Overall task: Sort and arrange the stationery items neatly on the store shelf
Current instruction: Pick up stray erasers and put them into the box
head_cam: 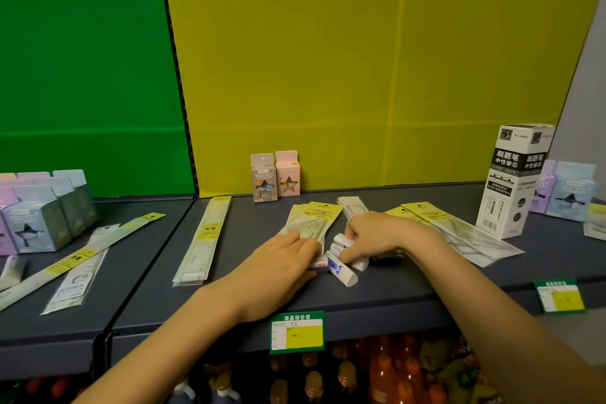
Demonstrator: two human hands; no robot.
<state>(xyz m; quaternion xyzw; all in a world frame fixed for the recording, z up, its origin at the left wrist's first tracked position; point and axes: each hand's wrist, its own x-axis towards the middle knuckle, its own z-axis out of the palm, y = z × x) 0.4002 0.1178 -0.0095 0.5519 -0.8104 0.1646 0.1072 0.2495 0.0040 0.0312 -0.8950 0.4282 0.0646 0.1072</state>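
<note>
Green panel (82,75), yellow panel (360,59) — dark grey shelf (377,300)

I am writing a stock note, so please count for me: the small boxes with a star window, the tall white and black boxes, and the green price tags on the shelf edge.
Small boxes with a star window: 2, one grey, one pink
Tall white and black box: 1
Green price tags: 2
Total: 5

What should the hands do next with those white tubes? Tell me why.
Probably draw the white tubes into one row: they lie at odd angles on the shelf, the right hand grips some, and the left hand rests on another.
</note>
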